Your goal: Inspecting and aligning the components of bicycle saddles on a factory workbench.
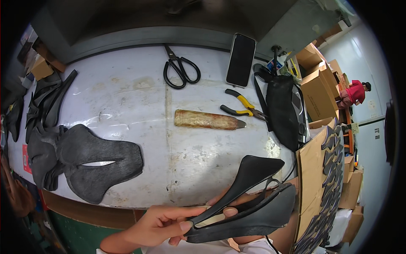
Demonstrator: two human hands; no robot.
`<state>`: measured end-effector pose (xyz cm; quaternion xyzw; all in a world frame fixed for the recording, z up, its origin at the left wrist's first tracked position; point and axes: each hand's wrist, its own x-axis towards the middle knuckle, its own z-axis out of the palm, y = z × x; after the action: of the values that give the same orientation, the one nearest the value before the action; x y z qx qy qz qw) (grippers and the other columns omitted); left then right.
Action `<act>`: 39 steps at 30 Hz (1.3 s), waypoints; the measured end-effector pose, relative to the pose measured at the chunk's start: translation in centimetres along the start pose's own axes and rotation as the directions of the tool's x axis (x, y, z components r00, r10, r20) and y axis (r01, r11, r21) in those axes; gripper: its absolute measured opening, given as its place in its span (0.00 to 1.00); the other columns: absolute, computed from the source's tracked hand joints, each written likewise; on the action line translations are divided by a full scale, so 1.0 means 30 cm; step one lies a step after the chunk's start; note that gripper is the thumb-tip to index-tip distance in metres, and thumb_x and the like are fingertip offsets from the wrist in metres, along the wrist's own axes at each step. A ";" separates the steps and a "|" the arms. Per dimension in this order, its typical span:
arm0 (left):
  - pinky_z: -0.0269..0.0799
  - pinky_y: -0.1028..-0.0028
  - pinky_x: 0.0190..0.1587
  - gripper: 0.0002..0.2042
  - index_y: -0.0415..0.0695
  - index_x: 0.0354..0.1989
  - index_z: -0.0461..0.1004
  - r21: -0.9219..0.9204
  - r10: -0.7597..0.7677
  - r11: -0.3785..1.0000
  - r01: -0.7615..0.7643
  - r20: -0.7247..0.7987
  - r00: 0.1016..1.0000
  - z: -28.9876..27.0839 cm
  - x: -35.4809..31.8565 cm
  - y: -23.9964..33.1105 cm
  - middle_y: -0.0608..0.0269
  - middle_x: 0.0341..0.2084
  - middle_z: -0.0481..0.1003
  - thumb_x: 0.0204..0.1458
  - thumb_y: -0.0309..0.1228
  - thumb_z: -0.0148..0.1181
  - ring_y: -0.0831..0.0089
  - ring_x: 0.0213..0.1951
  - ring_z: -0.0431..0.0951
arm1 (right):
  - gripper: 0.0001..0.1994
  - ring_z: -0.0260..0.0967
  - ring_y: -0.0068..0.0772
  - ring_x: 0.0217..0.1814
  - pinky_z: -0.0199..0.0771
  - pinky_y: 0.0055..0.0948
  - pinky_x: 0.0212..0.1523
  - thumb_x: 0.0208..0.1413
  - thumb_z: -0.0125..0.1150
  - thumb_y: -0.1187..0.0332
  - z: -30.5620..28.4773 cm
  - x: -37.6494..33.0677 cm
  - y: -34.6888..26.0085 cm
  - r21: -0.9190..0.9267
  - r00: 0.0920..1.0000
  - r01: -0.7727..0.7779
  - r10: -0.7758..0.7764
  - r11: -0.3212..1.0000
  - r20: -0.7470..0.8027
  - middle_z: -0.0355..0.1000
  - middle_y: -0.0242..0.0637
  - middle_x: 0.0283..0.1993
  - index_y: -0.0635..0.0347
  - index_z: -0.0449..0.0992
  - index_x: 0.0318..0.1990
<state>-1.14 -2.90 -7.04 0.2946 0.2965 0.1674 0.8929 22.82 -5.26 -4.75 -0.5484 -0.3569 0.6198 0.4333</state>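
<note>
Close to my body, above the table's front edge, I hold a black bicycle saddle (241,232) with a long slot down its middle. My left hand (165,224) pinches its narrow tip, thumb on top and fingers beneath. Behind the saddle is my right hand (230,211); its fingertips show through the slot, closed on the saddle, and the rest is mostly covered. On the table (139,99) beyond lies a tape-wrapped knife (207,120) with a short metal tip. Yellow-and-black pliers (243,103) and black-handled scissors (179,72) lie farther back.
Grey saddle pads (122,156) overlap at the left, with more curved black pieces (50,101) behind them. A phone (241,60) and a black pouch (282,110) are at the back right. A cardboard box (311,182) with several saddles stands right. Someone in red (356,93) is far off.
</note>
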 end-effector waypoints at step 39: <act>0.65 0.78 0.53 0.32 0.44 0.72 0.36 -0.117 0.492 0.838 -0.533 -0.260 0.831 0.082 0.193 -0.044 0.56 0.59 0.64 0.63 0.24 0.47 0.77 0.53 0.70 | 0.14 0.72 0.36 0.26 0.74 0.34 0.34 0.59 0.60 0.57 0.088 -0.006 0.223 0.324 0.983 0.138 -0.169 0.936 0.069 0.75 0.43 0.25 0.59 0.77 0.31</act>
<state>5.03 -2.21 -8.76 0.2592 0.2862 0.4596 0.7998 19.25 -7.82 -10.43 -0.4114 -0.3145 0.6590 0.5454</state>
